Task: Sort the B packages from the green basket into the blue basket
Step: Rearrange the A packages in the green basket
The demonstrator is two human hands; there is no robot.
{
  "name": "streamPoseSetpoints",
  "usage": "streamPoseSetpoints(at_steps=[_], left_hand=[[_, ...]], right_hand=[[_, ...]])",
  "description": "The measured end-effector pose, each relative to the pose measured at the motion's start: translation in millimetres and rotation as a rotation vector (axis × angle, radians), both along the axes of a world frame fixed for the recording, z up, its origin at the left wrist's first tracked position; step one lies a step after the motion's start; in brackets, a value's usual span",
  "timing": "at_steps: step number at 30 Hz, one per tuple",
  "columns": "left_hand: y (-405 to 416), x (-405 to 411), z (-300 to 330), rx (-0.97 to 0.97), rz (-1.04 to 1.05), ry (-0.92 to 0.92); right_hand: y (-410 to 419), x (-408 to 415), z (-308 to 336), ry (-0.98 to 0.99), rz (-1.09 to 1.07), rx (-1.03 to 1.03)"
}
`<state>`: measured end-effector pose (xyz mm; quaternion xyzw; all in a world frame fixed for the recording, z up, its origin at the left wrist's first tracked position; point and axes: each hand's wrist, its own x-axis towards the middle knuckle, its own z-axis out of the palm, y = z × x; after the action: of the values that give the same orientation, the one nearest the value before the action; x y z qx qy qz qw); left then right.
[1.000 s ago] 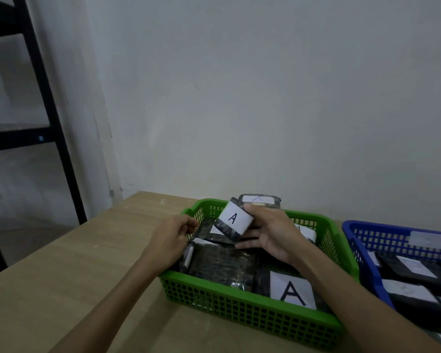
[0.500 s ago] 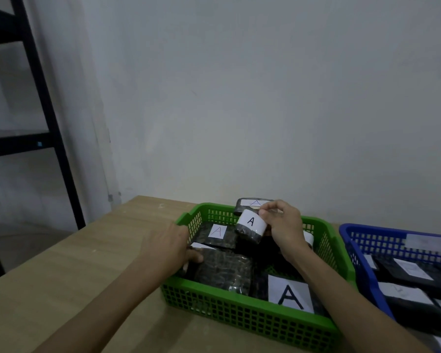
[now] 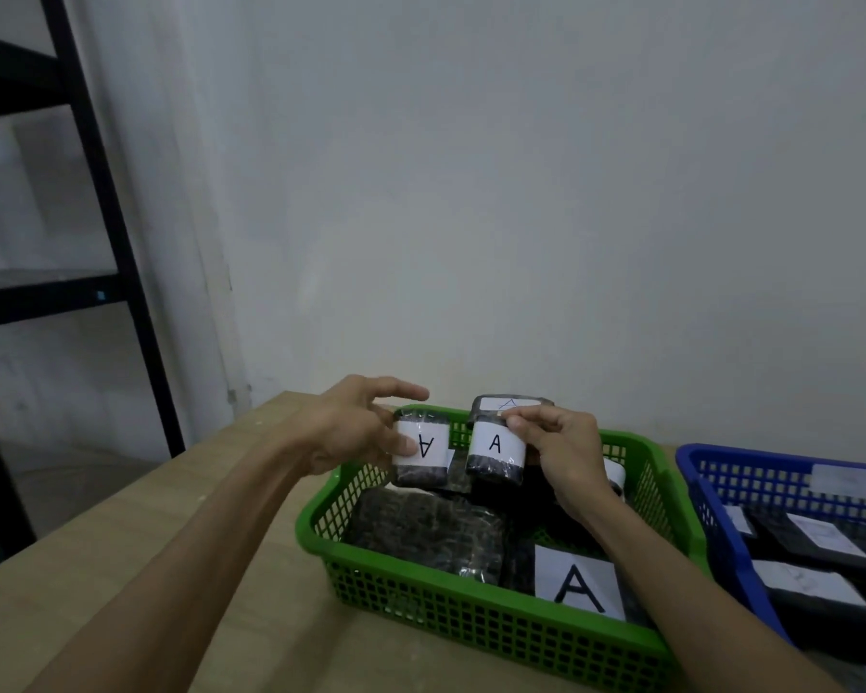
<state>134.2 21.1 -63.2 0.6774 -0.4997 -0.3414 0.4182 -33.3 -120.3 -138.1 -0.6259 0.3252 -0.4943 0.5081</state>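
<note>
The green basket [image 3: 471, 617] sits on the table in front of me and holds several dark packages. My left hand [image 3: 351, 427] grips a small dark package [image 3: 421, 455] whose white label shows an upside-down A, held over the basket's far left corner. My right hand [image 3: 566, 452] pinches another small package [image 3: 496, 452] labelled A beside it. A third A package [image 3: 511, 405] leans on the far rim. A large A label [image 3: 578, 582] lies at the front right. A dark unlabelled package [image 3: 431, 532] lies front left. No B label is visible in the green basket.
The blue basket [image 3: 711, 497] stands to the right, touching the green one, with several dark white-labelled packages inside. A black metal shelf frame [image 3: 106, 217] stands at the far left. A pale wall runs behind the wooden table [image 3: 146, 567].
My left hand has risen out of the basket holding a small A package. My right hand still holds its A package at about the same spot near the far rim.
</note>
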Motion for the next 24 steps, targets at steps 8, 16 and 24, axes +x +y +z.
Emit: streamPoseSetpoints(at_steps=[8, 16, 24], left_hand=[[-39.8, 9.2, -35.2, -0.066, 0.184, 0.07], [-88.1, -1.3, -63.8, -0.168, 0.723, 0.029], [-94.4, -4.6, -89.4, -0.062, 0.543, -0.914]], right_hand=[[-9.1, -2.1, -1.3, -0.021, -0.076, 0.014], [-21.2, -8.6, -0.9, -0.171, -0.242, 0.124], [-20.1, -4.8, -3.4, -0.084, -0.194, 0.106]])
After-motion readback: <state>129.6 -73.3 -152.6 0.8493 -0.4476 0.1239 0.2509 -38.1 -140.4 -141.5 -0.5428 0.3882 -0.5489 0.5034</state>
